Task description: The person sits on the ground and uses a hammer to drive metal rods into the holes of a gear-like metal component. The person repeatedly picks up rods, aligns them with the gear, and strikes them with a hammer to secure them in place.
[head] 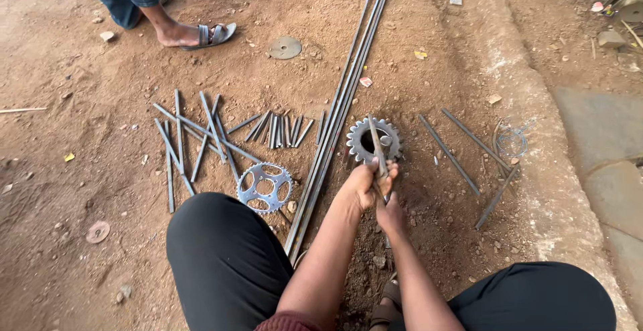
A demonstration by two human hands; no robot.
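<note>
Both hands meet at frame centre. Left hand (365, 185): fingers curled shut around a short rod (378, 151). Right hand (390, 212), just below and touching the left, also closed on the rod's lower end; its fingertips are hidden.

Rod runs up-frame from the fingers, long axis near vertical, leaning slightly left at the top. Its tip crosses the hole of a toothed sprocket (374, 141) lying flat on the dirt just above the hands. Left hand is nearer the sprocket.

Count: two sprockets, the second (265, 187), with cut-outs, lying lower left by the knee. One bundle of long rods (338, 113) runs diagonally between them. Roughly twenty short rods (201, 137) scattered at left, four more (450, 155) at right. A bystander's sandalled foot (194, 34) at upper left.
</note>
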